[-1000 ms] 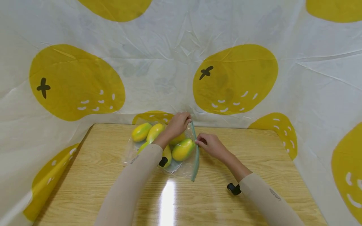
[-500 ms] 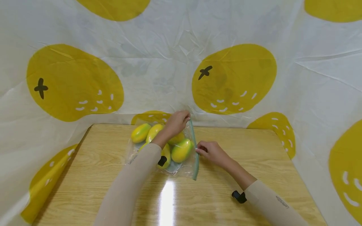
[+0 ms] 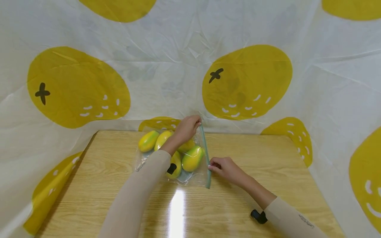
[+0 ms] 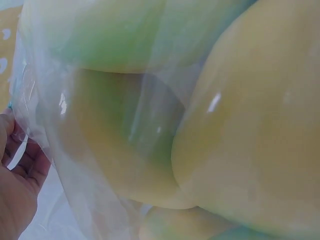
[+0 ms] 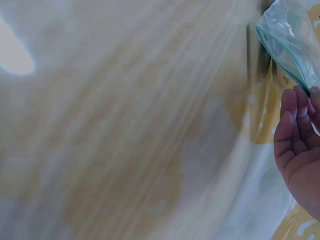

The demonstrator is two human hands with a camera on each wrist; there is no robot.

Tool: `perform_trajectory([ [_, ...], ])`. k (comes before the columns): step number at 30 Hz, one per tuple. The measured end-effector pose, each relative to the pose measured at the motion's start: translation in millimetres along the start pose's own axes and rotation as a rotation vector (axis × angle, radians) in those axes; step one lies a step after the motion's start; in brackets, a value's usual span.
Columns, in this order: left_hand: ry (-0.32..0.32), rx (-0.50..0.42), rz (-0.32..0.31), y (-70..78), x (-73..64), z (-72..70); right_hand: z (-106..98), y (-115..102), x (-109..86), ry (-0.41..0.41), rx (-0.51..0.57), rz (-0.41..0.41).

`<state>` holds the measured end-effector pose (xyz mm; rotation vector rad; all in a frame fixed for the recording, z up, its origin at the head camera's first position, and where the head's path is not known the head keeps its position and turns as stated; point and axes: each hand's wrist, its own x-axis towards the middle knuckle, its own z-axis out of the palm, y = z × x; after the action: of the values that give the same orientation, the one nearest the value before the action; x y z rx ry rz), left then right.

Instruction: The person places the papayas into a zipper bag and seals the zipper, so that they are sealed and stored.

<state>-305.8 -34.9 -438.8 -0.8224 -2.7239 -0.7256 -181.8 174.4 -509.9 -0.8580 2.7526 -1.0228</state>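
Observation:
A clear zip bag [image 3: 190, 180] lies on the wooden table, with several yellow-and-green mango-like fruits [image 3: 192, 158] inside. Its green zip strip [image 3: 205, 142] runs along the right side. My left hand [image 3: 187, 129] reaches across the bag and pinches the strip's far end. Between the thumb and fingers of my right hand [image 3: 225, 167] is the strip's nearer part, with a small white piece showing at the fingertips. The left wrist view shows fruits [image 4: 250, 125] close up through the plastic. In the right wrist view, the bag's green-edged mouth [image 5: 287, 57] meets the fingertips.
A pale cloth [image 3: 166, 89] printed with large yellow fruits hangs behind and beside the wooden table [image 3: 119, 198]. Light glares on the tabletop [image 3: 177, 215] at the front. A black wrist camera [image 3: 259, 217] sits under the right sleeve.
My right hand has slid along the zip strip toward the front edge of the table. The left hand has stayed at the strip's far end, and the bag has barely shifted.

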Motion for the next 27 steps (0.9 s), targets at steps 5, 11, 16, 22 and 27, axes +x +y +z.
perform_trajectory([
  [5, 0.01, -0.013, -0.002, 0.7, 0.6, 0.9, 3.6, 0.4, -10.7, -0.033, 0.0, 0.006],
  [11, 0.012, -0.035, -0.007, 0.1, 1.2, 0.0, 8.9, 2.1, -23.7, -0.058, 0.018, 0.007],
  [16, 0.019, -0.055, -0.038, -0.7, 2.1, -1.9, 16.2, 4.6, -35.1, -0.103, 0.046, -0.003],
  [22, 0.007, -0.021, -0.046, -1.4, 2.7, -0.1, 18.8, 5.9, -44.8, -0.119, 0.066, 0.02],
  [27, 0.002, -0.002, -0.026, 0.9, 4.2, 2.3, 18.3, 7.9, -45.7, -0.12, 0.082, 0.028],
])
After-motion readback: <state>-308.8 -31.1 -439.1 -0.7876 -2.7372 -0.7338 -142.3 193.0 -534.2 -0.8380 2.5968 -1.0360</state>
